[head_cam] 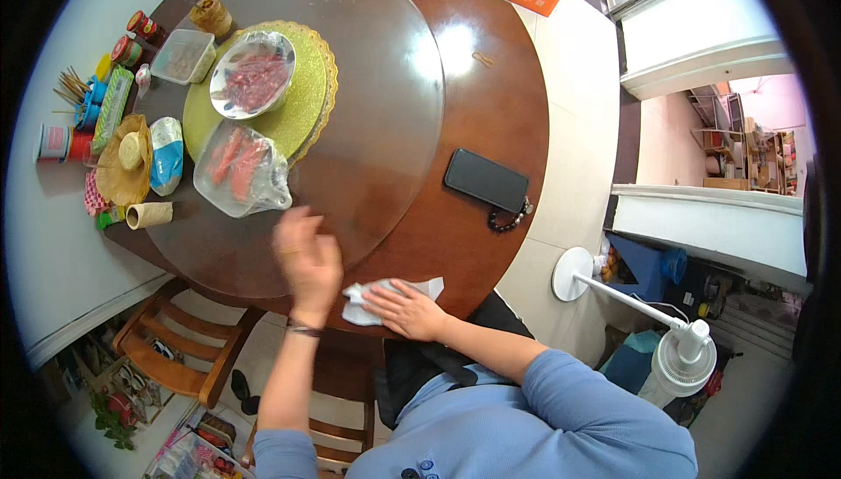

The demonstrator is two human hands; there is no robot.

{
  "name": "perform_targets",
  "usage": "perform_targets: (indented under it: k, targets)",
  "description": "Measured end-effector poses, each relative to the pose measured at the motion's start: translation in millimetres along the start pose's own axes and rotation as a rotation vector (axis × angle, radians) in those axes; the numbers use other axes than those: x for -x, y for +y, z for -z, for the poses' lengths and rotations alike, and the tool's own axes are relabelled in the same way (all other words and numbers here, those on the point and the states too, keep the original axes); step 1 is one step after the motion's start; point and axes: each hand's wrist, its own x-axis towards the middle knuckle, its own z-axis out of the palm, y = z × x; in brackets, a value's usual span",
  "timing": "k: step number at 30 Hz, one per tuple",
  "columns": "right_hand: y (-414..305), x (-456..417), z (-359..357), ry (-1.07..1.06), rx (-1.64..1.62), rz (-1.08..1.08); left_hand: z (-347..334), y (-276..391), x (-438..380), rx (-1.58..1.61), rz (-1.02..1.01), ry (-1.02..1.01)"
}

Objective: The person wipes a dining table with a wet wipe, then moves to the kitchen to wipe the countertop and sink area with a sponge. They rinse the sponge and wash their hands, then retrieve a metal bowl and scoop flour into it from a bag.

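Observation:
My right hand (407, 311) lies flat on a white cloth or paper wipe (430, 287) at the near edge of the dark wooden table (486, 111). Blurred by motion, my left hand (307, 259) hovers over the rim of the round glass turntable (368, 150), its fingers apart and nothing in them. Just beyond it is a clear plastic container (209, 197) with red pieces inside, covered with plastic film. Behind that, a film-covered bowl (220, 94) of red meat stands on a yellow-green round mat (309, 84).
A black phone (486, 180) with a beaded strap (504, 221) lies at the right. Jars (126, 50), a lidless-looking plastic box (184, 57), a paper roll (150, 215) and a straw hat (125, 150) crowd the left side. Wooden chairs (177, 341) and a white fan (683, 357) stand around.

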Motion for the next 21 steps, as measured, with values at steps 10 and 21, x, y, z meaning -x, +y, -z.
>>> perform_targets:
  k: [10, 21]
  targets:
    - [104.4, 97.8, 57.2, -0.170, -0.037, 0.155, -186.1, 166.7, -55.7, -0.216, -0.538, -0.558]
    - [203.2, 107.9, 105.7, -0.228, -0.058, 0.418, -162.9, 177.4, -102.5, 0.129, -0.316, -0.618]
